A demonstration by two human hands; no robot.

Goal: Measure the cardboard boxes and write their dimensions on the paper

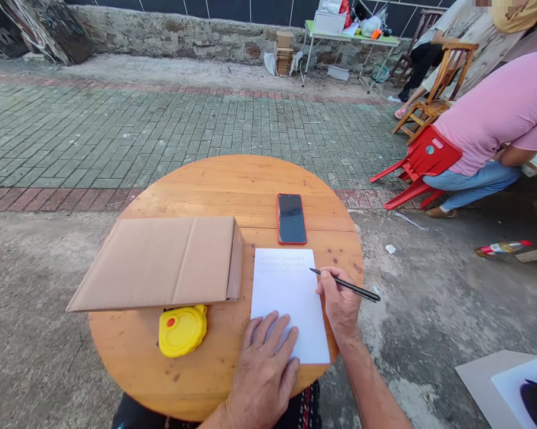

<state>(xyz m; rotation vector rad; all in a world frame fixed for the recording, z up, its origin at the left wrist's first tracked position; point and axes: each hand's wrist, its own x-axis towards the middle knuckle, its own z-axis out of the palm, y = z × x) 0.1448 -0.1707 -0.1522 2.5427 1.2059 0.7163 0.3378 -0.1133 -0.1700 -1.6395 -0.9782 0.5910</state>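
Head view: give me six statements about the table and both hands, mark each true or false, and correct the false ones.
1. The right hand holds a black pen, its tip over the white paper. True.
2. The paper is blank. False: faint lines of writing run across its far part.
3. A yellow tape measure and a cardboard box are left of the paper. True.
4. The tape measure sits on top of the box. False: it lies on the wooden table, at the box's near side.
5. The left hand rests on the paper. True.
6. The pen is red. False: black.
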